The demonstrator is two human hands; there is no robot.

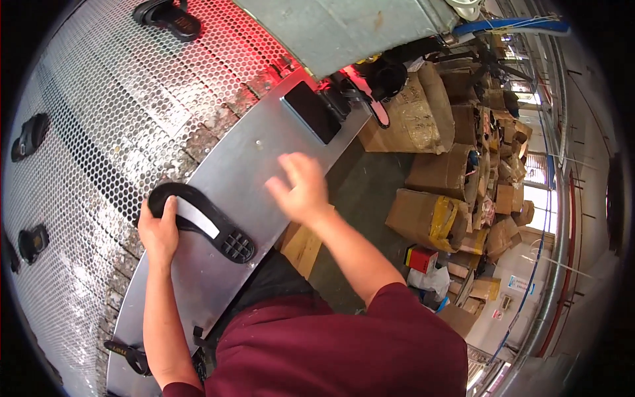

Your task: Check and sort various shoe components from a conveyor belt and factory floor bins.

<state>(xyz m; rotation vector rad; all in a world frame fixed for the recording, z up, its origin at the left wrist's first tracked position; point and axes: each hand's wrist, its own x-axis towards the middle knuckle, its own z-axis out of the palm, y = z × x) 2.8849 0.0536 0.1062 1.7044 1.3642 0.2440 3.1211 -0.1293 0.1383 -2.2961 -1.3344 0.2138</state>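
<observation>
A black shoe sole (236, 243) with a white strip along its middle and a gridded heel lies slanted over the metal ledge. My left hand (159, 231) grips it by the rounded far-left end, thumb on top and fingers partly hidden beneath. Over the ledge to the right of the sole hovers my right hand (301, 188), its fingers apart and slightly blurred, with nothing in it. A dark-screened phone (311, 111) rests on the ledge beyond that hand.
Black sandals (173, 21) sit on the perforated metal conveyor (119, 86) at left. Another strap sandal (135, 359) lies at the ledge's near end. A grey metal housing (344, 30) covers the far side, beside a pink sole-shaped piece (377, 109). Cardboard boxes (423, 218) crowd the right.
</observation>
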